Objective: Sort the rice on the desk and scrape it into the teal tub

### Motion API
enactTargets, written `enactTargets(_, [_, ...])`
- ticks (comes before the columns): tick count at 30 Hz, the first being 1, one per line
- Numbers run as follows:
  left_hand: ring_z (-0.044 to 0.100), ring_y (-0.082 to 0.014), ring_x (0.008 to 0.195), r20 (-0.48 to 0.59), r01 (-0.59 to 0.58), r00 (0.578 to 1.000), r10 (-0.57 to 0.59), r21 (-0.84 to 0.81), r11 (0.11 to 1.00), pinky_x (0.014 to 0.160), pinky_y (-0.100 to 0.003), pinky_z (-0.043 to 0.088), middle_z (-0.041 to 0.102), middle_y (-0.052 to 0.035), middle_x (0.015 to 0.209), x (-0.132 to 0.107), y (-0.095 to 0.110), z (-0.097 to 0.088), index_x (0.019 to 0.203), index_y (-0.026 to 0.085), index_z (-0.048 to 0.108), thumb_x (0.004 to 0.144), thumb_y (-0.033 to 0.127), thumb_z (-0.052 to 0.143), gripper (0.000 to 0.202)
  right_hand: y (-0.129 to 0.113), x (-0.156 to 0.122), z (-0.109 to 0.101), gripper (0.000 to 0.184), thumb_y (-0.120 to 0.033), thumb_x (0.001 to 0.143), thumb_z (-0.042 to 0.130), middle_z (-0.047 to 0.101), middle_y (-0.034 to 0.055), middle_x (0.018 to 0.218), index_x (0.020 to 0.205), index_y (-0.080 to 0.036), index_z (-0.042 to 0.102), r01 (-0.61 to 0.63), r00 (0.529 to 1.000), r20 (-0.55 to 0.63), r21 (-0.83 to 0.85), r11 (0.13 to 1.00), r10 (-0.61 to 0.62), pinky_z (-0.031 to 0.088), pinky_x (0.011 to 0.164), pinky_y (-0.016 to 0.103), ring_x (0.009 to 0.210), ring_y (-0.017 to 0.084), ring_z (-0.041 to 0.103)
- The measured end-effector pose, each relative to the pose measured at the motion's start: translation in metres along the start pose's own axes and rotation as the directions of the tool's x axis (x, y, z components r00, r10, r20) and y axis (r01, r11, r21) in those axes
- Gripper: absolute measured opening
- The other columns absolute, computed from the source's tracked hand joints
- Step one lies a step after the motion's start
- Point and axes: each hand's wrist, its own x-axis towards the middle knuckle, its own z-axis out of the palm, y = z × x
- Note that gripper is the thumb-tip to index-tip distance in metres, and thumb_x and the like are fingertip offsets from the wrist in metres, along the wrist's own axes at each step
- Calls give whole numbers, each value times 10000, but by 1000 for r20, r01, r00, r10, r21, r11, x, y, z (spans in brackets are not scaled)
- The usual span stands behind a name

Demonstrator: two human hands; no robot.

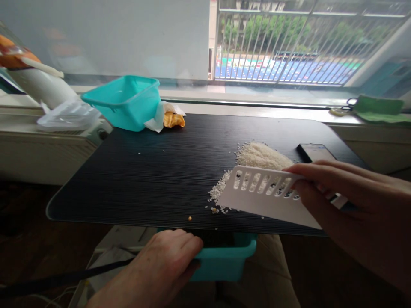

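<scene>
My right hand (pixel 330 186) grips a white slotted plastic scraper (pixel 257 201) by its right end, its long edge down by the black tabletop. Behind and left of the scraper lies a heap of white rice (pixel 261 155), with loose grains spilling toward the front edge. A small tan bean-like piece (pixel 189 218) and another yellowish bit (pixel 215 210) sit near that edge. My left hand (pixel 170 252) is closed on the rim of a turquoise basin (pixel 224 261) just below the table's front edge. Its inside is dark and I cannot make out the contents.
A second turquoise basin (pixel 128 102) stands tilted at the back left, beside crumpled packaging (pixel 174 119). A phone (pixel 316 152) lies behind my right hand. Clear plastic containers (pixel 69 115) are at left; a green cloth (pixel 380 108) rests on the windowsill at right.
</scene>
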Motion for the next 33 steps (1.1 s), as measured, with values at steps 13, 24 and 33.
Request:
enactTargets(13, [563, -177, 751, -22, 19, 1000, -19, -19, 1000, 670, -287, 353, 583, 31, 842, -4, -4, 3, 882, 238, 527, 873, 73, 565, 169, -8, -2, 0, 252, -228, 900, 555, 735, -21, 1031, 1111, -342, 633, 66, 998, 4, 53, 996, -66, 540, 633, 317, 773, 210, 709])
enactTargets(24, [630, -185, 835, 0, 75, 997, -75, -65, 995, 709, -261, 440, 657, 4, 969, -9, -3, -5, 923, 245, 558, 842, 65, 565, 198, -38, 18, 21, 177, -134, 925, 501, 738, 61, 998, 999, -239, 622, 195, 974, 73, 202, 960, -214, 545, 694, 340, 859, 224, 696])
enactTargets(33, [598, -169, 745, 10, 88, 996, -88, -16, 996, 674, -263, 428, 627, 14, 834, -14, -7, 1, 853, 226, 551, 855, 80, 533, 147, -24, -28, 5, 359, -150, 871, 592, 710, 44, 1032, 1202, -289, 605, 68, 998, -6, 137, 988, -68, 571, 664, 327, 805, 230, 686])
